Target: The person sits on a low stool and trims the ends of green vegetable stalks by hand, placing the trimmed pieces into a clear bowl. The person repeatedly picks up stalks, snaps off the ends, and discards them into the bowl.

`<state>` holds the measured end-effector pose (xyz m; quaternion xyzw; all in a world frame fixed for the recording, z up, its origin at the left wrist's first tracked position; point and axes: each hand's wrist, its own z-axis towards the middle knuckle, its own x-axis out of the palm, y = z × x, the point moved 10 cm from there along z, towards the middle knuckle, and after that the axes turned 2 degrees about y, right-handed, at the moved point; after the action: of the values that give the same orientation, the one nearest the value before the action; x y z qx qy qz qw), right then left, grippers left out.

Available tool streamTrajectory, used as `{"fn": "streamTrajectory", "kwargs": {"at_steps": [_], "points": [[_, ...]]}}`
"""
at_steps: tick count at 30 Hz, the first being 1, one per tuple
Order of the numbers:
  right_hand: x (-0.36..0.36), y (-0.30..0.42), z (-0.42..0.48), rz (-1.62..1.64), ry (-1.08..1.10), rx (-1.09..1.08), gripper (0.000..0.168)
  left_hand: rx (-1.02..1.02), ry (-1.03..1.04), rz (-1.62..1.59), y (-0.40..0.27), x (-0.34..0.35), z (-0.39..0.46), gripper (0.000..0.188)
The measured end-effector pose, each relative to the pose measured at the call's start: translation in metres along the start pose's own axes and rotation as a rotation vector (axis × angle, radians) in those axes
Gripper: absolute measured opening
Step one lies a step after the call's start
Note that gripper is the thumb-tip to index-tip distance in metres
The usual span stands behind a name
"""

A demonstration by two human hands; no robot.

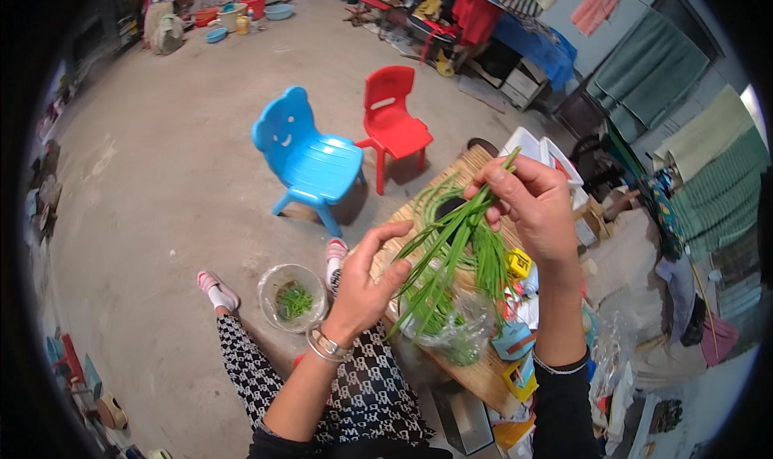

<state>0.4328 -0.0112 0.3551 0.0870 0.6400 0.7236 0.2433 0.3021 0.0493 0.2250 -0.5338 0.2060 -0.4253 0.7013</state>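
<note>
Pinched between the thumb and fingers of my right hand point(528, 196) is a bunch of long green leafy stalks, like Chinese chives point(450, 238), whose ends hang down to the left. My left hand point(368, 278) is beside the leaf ends, thumb and fingers apart, holding nothing. More greens point(492, 256) lie below on a wooden table point(477, 380), partly covered by the bunch. A clear plastic bag point(468, 326) with greens in it sits at the table's near edge. On the floor, a lined bin point(266, 299) holds green scraps point(295, 301).
A blue plastic child's chair point(317, 163) and a red one point(395, 121) stand beyond the table. White foam boxes point(522, 142) are at its far end. A yellow box point(519, 263) and packets crowd its right side. Basins point(279, 12) stand along the far wall.
</note>
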Motion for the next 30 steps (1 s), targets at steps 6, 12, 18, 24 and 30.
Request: {"fn": "streamTrajectory", "kwargs": {"at_steps": [6, 12, 18, 24, 30], "points": [[0.081, -0.032, 0.035, 0.172, 0.075, 0.068, 0.018, -0.170, -0.127, -0.056, 0.009, -0.048, -0.041, 0.059], [0.171, -0.091, 0.057, 0.199, 0.151, 0.137, 0.019, -0.361, -0.262, -0.236, 0.033, -0.101, -0.090, 0.045], [0.239, -0.152, 0.042, 0.349, 0.326, 0.340, 0.024, -0.500, -0.363, -0.300, 0.035, -0.153, -0.147, 0.018], [0.257, -0.184, 0.023, 0.259, 0.285, 0.338, 0.026, -0.583, -0.471, -0.215, 0.031, -0.187, -0.192, 0.013], [0.252, -0.134, 0.027, -0.150, 0.174, -0.159, 0.016, -0.631, -0.458, -0.041, 0.028, -0.193, -0.207, 0.011]]}}
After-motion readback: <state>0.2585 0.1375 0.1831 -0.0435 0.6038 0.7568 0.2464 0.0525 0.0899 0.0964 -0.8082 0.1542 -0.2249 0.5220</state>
